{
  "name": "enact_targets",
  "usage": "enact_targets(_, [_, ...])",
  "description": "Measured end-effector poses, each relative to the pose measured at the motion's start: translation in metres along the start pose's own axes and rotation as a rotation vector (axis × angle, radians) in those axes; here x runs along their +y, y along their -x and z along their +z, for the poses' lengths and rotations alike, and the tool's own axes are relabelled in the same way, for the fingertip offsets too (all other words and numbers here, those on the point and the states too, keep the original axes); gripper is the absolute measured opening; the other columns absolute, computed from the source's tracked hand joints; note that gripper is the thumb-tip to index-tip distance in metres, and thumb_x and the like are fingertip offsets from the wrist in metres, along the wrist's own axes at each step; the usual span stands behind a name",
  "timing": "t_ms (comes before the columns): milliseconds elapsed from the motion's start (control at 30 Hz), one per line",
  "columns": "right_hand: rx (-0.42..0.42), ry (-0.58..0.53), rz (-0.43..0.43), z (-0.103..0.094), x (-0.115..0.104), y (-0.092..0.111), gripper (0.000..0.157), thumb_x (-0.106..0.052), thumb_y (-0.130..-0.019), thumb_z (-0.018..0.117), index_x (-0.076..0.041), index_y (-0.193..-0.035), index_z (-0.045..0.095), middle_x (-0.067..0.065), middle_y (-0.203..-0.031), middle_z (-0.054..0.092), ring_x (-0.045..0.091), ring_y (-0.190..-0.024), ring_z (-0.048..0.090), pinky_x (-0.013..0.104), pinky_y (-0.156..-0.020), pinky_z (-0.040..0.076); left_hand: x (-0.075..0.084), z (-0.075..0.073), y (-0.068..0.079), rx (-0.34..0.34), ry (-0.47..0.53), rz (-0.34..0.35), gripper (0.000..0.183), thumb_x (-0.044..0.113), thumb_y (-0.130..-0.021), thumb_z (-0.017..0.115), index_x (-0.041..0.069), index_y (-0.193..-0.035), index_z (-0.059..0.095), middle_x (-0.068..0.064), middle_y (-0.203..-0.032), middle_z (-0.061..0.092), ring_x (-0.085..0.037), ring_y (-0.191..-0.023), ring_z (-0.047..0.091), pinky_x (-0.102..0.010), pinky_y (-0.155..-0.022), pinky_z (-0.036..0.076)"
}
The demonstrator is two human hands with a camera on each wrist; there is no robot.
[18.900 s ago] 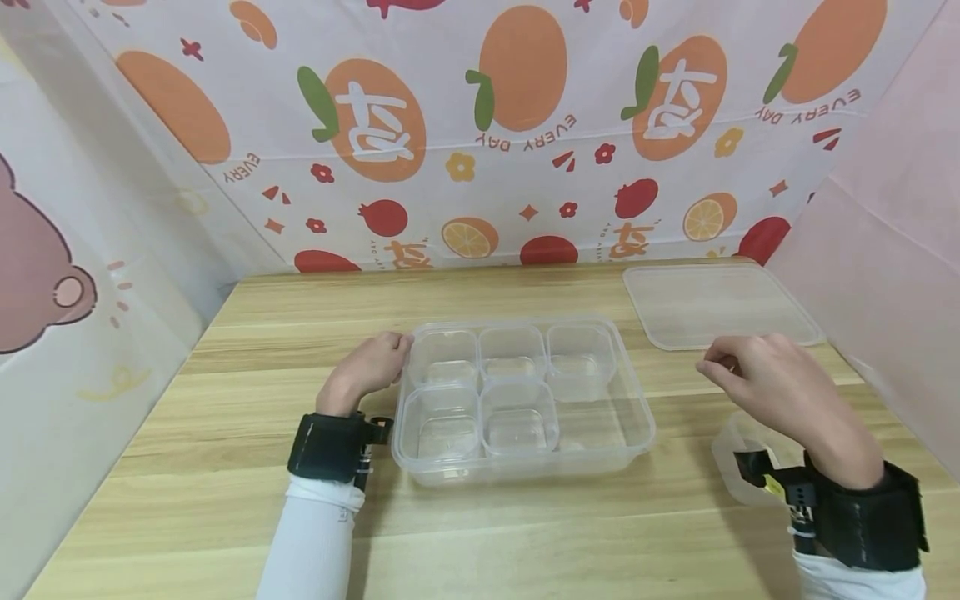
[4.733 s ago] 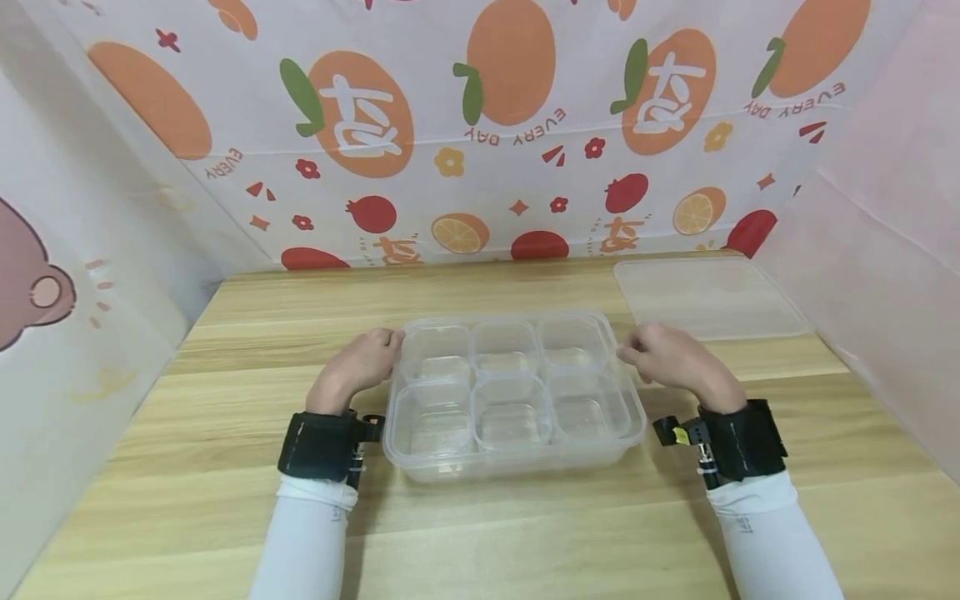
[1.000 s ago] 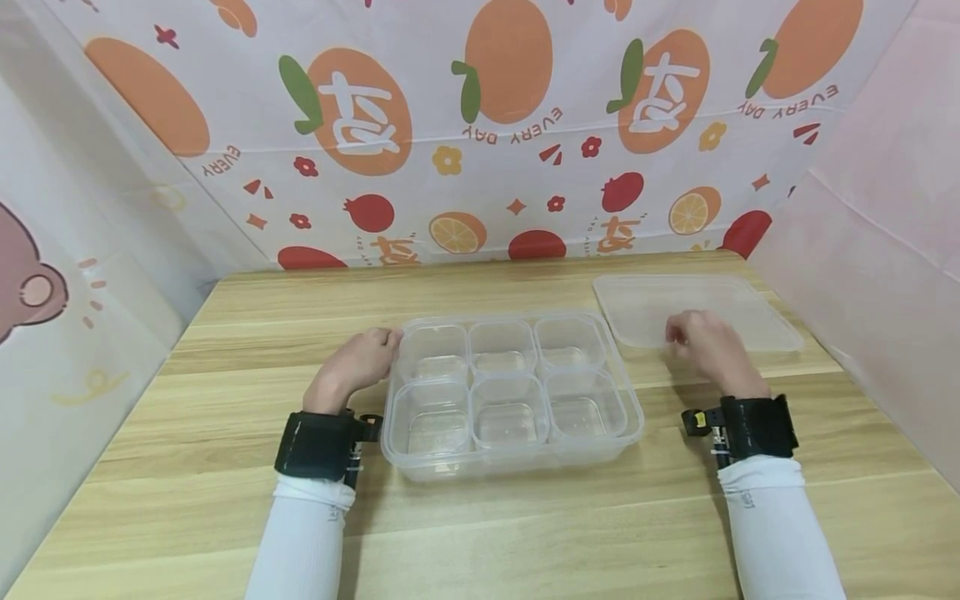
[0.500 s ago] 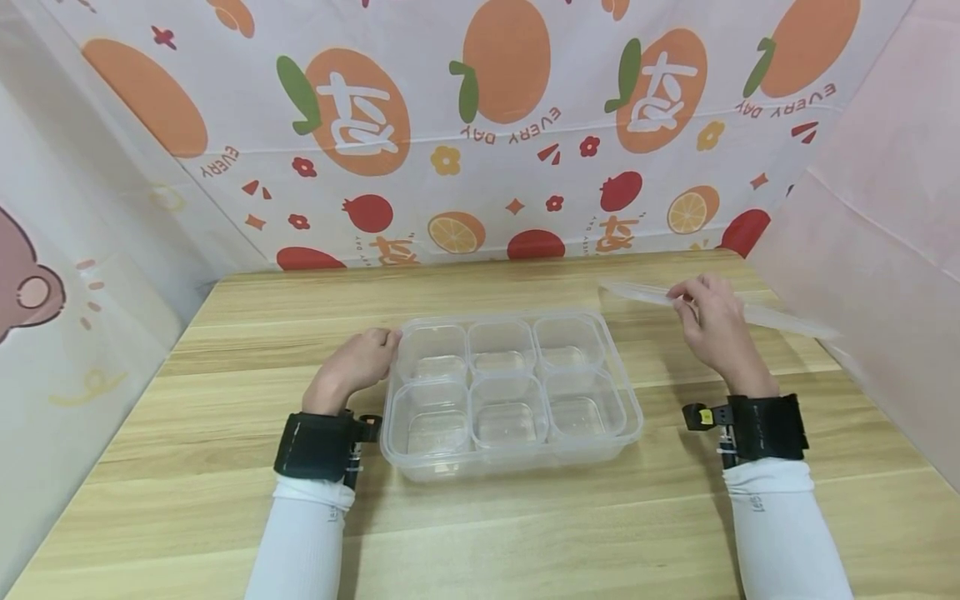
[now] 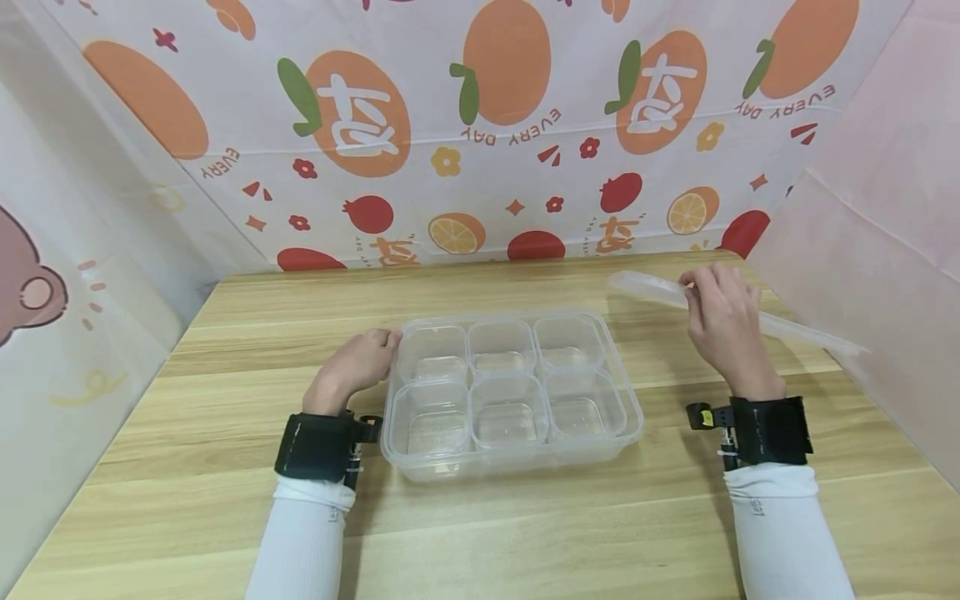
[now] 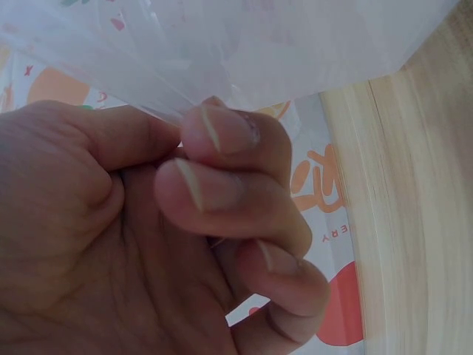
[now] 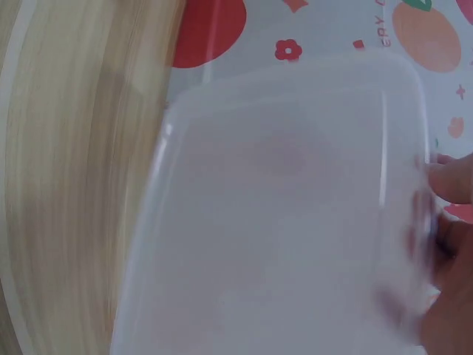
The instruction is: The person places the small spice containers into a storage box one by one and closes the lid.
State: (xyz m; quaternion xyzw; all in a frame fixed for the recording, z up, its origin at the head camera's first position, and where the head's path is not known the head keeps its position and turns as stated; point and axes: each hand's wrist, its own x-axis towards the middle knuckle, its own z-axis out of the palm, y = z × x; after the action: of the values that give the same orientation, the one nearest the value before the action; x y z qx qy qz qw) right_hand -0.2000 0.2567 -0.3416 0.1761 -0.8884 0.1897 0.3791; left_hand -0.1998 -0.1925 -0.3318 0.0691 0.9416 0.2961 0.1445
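Observation:
A clear rectangular plastic box [image 5: 517, 465] stands mid-table with several small clear square cups [image 5: 510, 417] inside, in two rows. My left hand [image 5: 354, 368] is at the box's left side. In the left wrist view its thumb and curled index finger pinch the box's rim. Over the table's right rear, my right hand [image 5: 726, 327] grips the long edge of a translucent flat lid [image 5: 806, 333]. The lid is raised and tilted, seen nearly edge-on in the head view. The right wrist view shows its broad face [image 7: 281, 207], with fingers at one edge.
The wooden table [image 5: 465, 542] ends at the back against a fruit-print cloth [image 5: 517, 192]. A pale pink cloth [image 5: 870, 250] borders the right side, close to the lid's right end. A bear-print cloth [image 5: 127, 333] hangs on the left.
Earlier, my right hand set the sixth cup into the box. It then took the lid off the table and raised and tilted it, moving slightly right. The left hand keeps its place.

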Motion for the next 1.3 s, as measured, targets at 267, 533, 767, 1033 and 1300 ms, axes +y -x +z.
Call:
enact_targets(267, [0.016, 0.016, -0.054, -0.001, -0.002, -0.002, 0.008, 0.009, -0.095, 0.059, 0.005, -0.096, 0.066, 0.019, -0.086, 0.050, 0.042, -0.083, 0.043, 0.050, -0.071, 0.022, -0.002, 0.000, -0.002, 0.009, 0.003, 0.006, 0.045, 0.027, -0.112, 0.026, -0.004, -0.114, 0.058, -0.009, -0.078, 0.051, -0.022, -0.069, 0.046, -0.036, -0.063, 0.037])
enact_targets(533, [0.034, 0.058, -0.100, -0.015, -0.011, -0.007, 0.006, 0.011, -0.094, 0.058, 0.009, -0.093, 0.063, 0.022, -0.087, 0.055, 0.043, -0.083, 0.051, 0.044, -0.066, 0.026, -0.001, -0.002, -0.002, 0.008, -0.008, 0.006, 0.044, 0.027, -0.112, 0.026, -0.004, -0.111, 0.058, -0.008, -0.074, 0.050, -0.021, -0.065, 0.043, -0.035, -0.060, 0.034])
enact_targets(767, [0.050, 0.021, -0.116, -0.019, -0.012, -0.010, 0.021, -0.011, -0.104, 0.056, 0.008, -0.098, 0.064, 0.022, -0.086, 0.048, 0.042, -0.080, 0.042, 0.045, -0.068, 0.022, 0.000, -0.002, -0.002, 0.005, -0.013, 0.000, 0.046, 0.027, -0.112, 0.025, -0.005, -0.119, 0.057, -0.010, -0.080, 0.052, -0.024, -0.073, 0.049, -0.037, -0.065, 0.038])
enact_targets(1033, [-0.016, -0.045, -0.155, -0.022, -0.009, -0.009, 0.043, -0.037, -0.101, 0.064, 0.005, -0.099, 0.067, 0.019, -0.086, 0.044, 0.042, -0.085, 0.041, 0.048, -0.072, 0.024, -0.001, -0.001, -0.002, 0.011, -0.005, 0.005, 0.045, 0.027, -0.112, 0.025, -0.004, -0.113, 0.058, -0.009, -0.078, 0.051, -0.022, -0.069, 0.046, -0.036, -0.062, 0.036])
enact_targets(1300, [0.038, -0.053, -0.187, -0.022, -0.009, -0.010, 0.016, 0.017, -0.084, 0.068, 0.008, -0.097, 0.068, 0.019, -0.086, 0.050, 0.040, -0.084, 0.042, 0.042, -0.072, 0.022, -0.003, 0.000, -0.003, 0.014, -0.001, 0.015, 0.045, 0.027, -0.112, 0.025, -0.003, -0.108, 0.059, -0.008, -0.075, 0.049, -0.021, -0.064, 0.043, -0.035, -0.059, 0.034])
